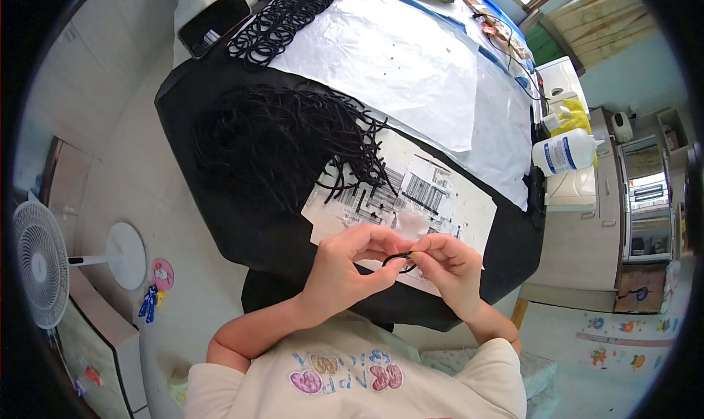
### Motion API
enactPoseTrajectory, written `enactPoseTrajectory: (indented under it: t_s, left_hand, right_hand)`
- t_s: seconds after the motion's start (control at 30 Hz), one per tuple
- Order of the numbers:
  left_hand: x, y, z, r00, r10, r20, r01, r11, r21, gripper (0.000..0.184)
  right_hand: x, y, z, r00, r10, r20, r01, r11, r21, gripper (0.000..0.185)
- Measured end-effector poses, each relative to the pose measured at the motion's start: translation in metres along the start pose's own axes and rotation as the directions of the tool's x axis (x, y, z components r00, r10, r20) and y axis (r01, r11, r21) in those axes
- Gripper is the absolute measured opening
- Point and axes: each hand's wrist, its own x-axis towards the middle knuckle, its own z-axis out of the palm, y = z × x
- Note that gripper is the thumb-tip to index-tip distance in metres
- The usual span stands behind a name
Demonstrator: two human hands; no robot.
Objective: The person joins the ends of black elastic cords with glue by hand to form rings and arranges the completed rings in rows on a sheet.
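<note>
Between my two hands, above the near edge of the table, a short black elastic cord [397,256] is bent into a loop. The fingertips of my left hand [354,263] pinch one side of it, and my right hand [448,266] pinches the other. Whether the cord's ends touch is too small to tell. Just beyond my hands lies a white sheet with printed barcode labels [469,212]. A big tangled heap of cut black cords [257,144] sits to the left and spills onto that sheet.
Finished-looking black loops [290,23] lie in rows at the far left, beside a phone [214,23]. White plastic sheeting [396,59] covers the table's far side. A white bottle [563,152] stands at the right. On the floor at left is a fan [40,265].
</note>
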Motion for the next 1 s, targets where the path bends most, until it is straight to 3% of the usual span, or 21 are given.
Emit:
enactPoseTrajectory:
  t_s: [0.07, 0.2, 0.23, 0.3, 0.37, 0.43, 0.57, 0.73, 1.0]
  left_hand:
    - [0.003, 0.005, -0.003, 1.0, -0.023, 0.021, 0.025, 0.993, -0.119, 0.041]
    - [0.012, 0.019, -0.018, 0.989, 0.117, -0.087, -0.125, 0.987, -0.105, 0.045]
    - [0.016, 0.025, -0.026, 0.977, 0.194, -0.089, -0.182, 0.975, 0.127, 0.043]
    - [0.027, 0.035, -0.049, 0.938, 0.343, -0.044, -0.261, 0.786, 0.56, 0.038]
    - [0.036, 0.038, -0.062, 0.899, 0.435, -0.042, -0.251, 0.594, 0.764, 0.033]
    - [0.042, 0.038, -0.074, 0.88, 0.474, -0.025, -0.198, 0.415, 0.888, 0.034]
    - [0.047, 0.036, -0.081, 0.919, 0.395, 0.006, -0.178, 0.399, 0.899, 0.034]
    - [0.05, 0.037, -0.086, 0.939, 0.342, -0.024, -0.158, 0.494, 0.855, 0.028]
    - [0.05, 0.038, -0.091, 0.956, 0.292, 0.007, -0.166, 0.52, 0.838, 0.023]
  right_hand:
    - [0.006, -0.006, -0.001, 1.0, -0.024, -0.017, 0.024, 1.0, -0.012, 0.012]
    - [0.04, -0.029, -0.002, 0.994, -0.095, -0.045, 0.093, 0.994, -0.05, 0.01]
    - [0.052, -0.034, -0.004, 0.993, -0.105, -0.054, 0.102, 0.993, -0.065, 0.01]
    - [0.089, -0.044, -0.007, 0.981, -0.176, -0.08, 0.167, 0.98, -0.106, 0.011]
    - [0.137, -0.053, -0.013, 0.982, -0.138, -0.131, 0.127, 0.988, -0.089, 0.014]
    - [0.196, -0.057, -0.018, 0.958, -0.227, -0.176, 0.199, 0.967, -0.162, 0.021]
    - [0.324, -0.045, -0.03, 0.926, -0.255, -0.278, 0.24, 0.967, -0.085, 0.031]
    - [0.461, -0.033, -0.032, 0.897, -0.151, -0.416, 0.164, 0.986, -0.003, 0.027]
    - [0.557, -0.023, -0.037, 0.794, -0.084, -0.602, 0.098, 0.995, -0.01, 0.028]
